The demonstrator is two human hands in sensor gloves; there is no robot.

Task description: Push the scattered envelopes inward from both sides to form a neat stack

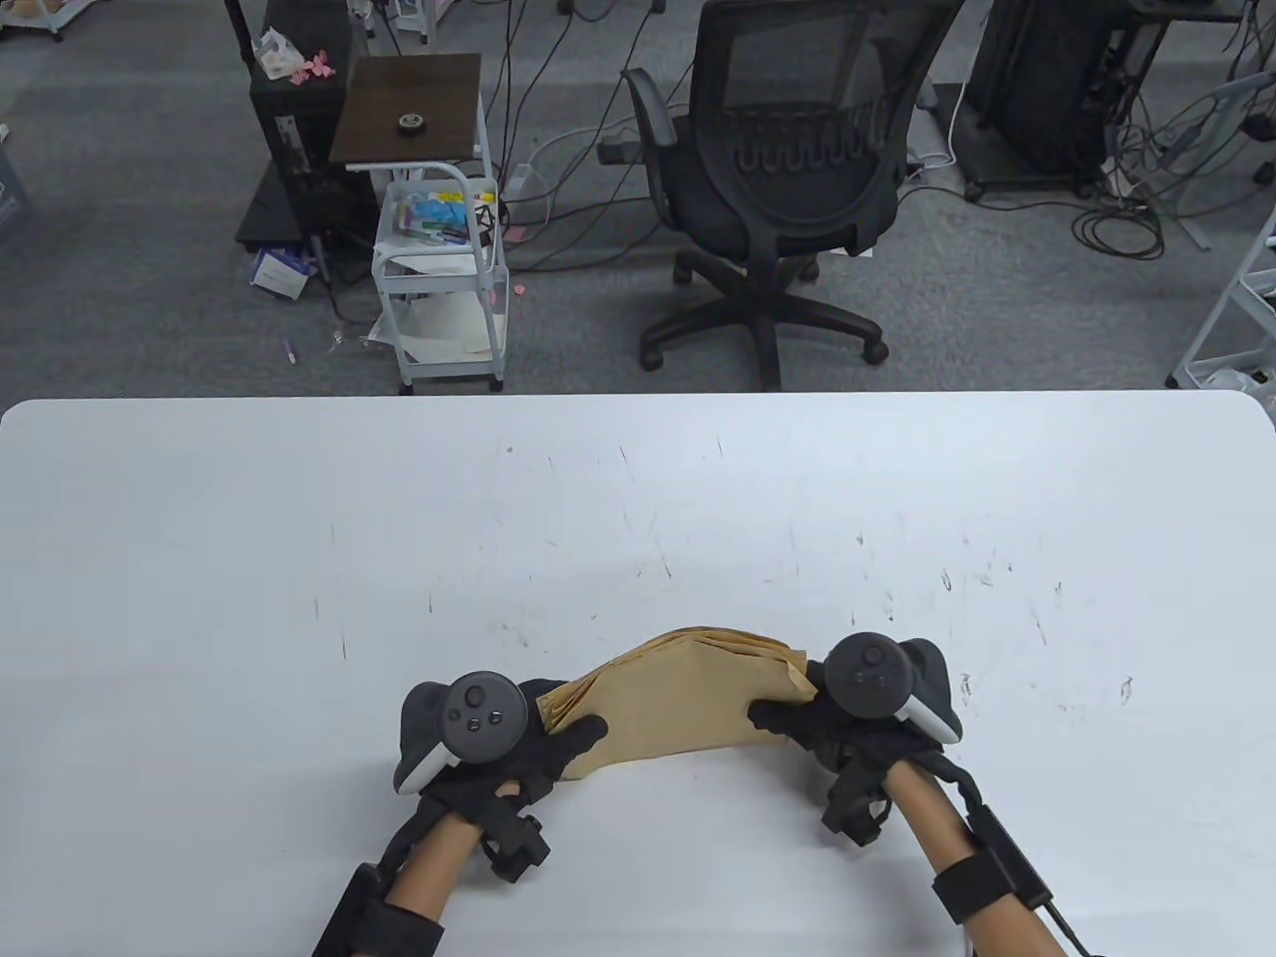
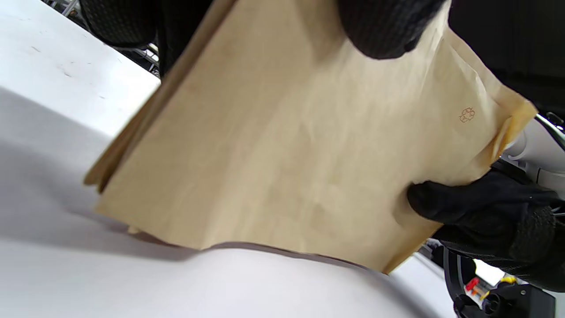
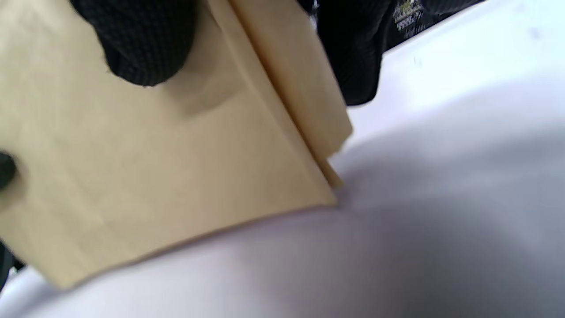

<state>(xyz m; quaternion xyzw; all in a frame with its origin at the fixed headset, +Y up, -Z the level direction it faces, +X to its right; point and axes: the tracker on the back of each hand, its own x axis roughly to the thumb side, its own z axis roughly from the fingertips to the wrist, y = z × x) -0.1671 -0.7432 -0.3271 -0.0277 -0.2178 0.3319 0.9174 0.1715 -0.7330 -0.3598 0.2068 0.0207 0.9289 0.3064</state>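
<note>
A bundle of several brown paper envelopes (image 1: 678,703) stands on its long edge on the white table (image 1: 638,518), near the front middle, bowed upward between my hands. My left hand (image 1: 558,748) grips its left end, thumb on the near face. My right hand (image 1: 788,720) grips its right end, thumb on the near face. In the left wrist view the envelopes (image 2: 287,145) fill the frame, my left thumb (image 2: 379,26) at the top and my right thumb (image 2: 446,201) at the far end. In the right wrist view the envelopes (image 3: 154,176) show staggered edges under my right thumb (image 3: 141,48).
The table's far edge (image 1: 638,399) runs across the middle of the table view. Beyond it stand a black office chair (image 1: 778,189) and a small white cart (image 1: 439,269) on the floor.
</note>
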